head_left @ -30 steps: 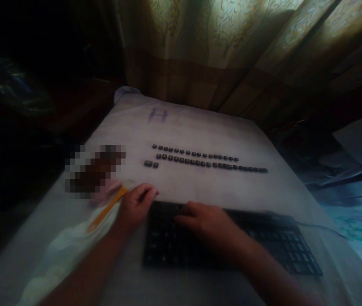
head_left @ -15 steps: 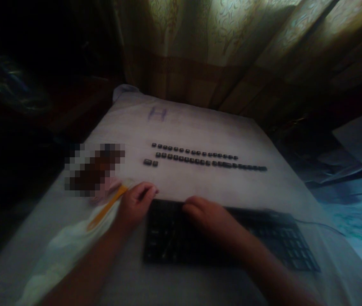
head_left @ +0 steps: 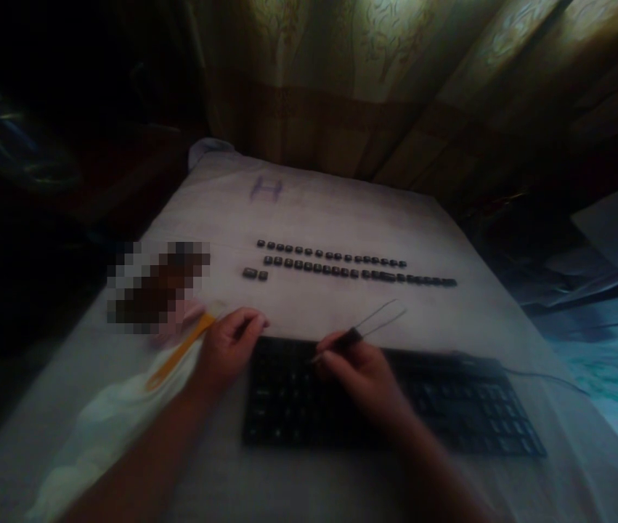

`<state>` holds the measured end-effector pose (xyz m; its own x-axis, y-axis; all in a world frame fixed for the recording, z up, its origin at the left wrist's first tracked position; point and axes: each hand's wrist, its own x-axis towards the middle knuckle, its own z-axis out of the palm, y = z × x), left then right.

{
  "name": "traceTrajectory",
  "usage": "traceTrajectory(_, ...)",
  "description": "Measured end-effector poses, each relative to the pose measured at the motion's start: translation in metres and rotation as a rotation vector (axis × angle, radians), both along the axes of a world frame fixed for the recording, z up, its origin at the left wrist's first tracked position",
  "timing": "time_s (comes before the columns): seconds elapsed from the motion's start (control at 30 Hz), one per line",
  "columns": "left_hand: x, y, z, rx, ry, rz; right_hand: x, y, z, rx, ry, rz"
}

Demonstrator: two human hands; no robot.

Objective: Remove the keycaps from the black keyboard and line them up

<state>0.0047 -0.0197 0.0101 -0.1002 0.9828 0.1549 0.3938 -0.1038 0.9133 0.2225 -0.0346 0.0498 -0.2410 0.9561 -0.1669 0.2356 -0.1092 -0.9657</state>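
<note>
A black keyboard lies in front of me with its cable leading off to the right. My right hand is over the keyboard's upper left part, closed around the dark handle of a wire keycap puller. The puller's two thin wire prongs point up and to the right. My left hand rests curled by the keyboard's upper left corner, thumb and fingers together; whether anything is in it I cannot make out. Beyond the keyboard, removed keycaps lie in two long rows, with a couple more keycaps at their left.
An orange-handled brush lies on a white cloth left of my left hand. Near it are a pink cloth and a blurred-out item. A pale sheet marked with an H covers the surface; a patterned curtain hangs behind.
My right hand has turned over, so the puller with its wire prongs now shows above the fingers. My left hand has stayed in nearly the same place.
</note>
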Motion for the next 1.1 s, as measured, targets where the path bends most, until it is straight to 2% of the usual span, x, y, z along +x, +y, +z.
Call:
traceTrajectory(0.1, 0.001, -0.001, 0.001, -0.014, -0.054, 0.018, -0.002, 0.0, -0.003, -0.008, -0.01, -0.005)
traceTrajectory(0.23, 0.002, -0.001, 0.002, -0.053, -0.11, 0.03, -0.003, 0.0, -0.005, 0.082, -0.058, 0.064)
traceTrajectory(0.43, 0.001, 0.0, 0.001, -0.034, -0.084, -0.001, -0.003, 0.0, -0.008, 0.267, -0.103, 0.162)
traceTrajectory(0.7, -0.001, 0.0, -0.006, -0.001, -0.072, -0.019, -0.005, -0.001, -0.011, 0.398, -0.154, 0.21)
traceTrajectory(0.97, -0.001, 0.0, -0.005, -0.005, -0.056, -0.023, -0.01, -0.003, -0.009, 0.546, -0.174, 0.333)
traceTrajectory(1.1, 0.0, -0.001, -0.003, -0.017, -0.026, -0.006, -0.013, -0.003, -0.007, 0.592, -0.305, 0.41)
